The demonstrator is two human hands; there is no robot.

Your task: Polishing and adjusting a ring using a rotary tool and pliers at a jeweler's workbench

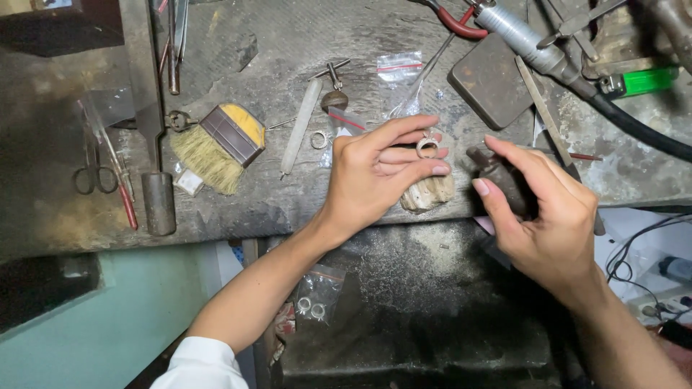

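Head view: one picture, looking down on a worn, dusty grey table with a dark recess cut below its edge.
Left hand: narrowed, fingers stretched and pinched on a small silver metal ring, which is held up just above a pale, chewed wooden peg at the table edge; the ring seems so held that it is steadied against the peg.
Right hand: closed around a dark, stubby rounded tool, its blunt end turned toward the ring and just beside it, not seen touching.
Ring's place: between the two hands, near the middle of the picture, over the peg.
Brush: a straw-bristled brush with a brown and yellow block is laid left of the hands, within reach.
Scissors: small steel scissors are laid far left, well apart.
Packages: a small clear zip bag with a red stripe lies flat on the table above the left hand; a clear bag holding two silver rings lies low in the recess by the left forearm.
Colour marks: a green plastic lighter is seen top right, beside a black hose.
Printing: no readable label can be made out.
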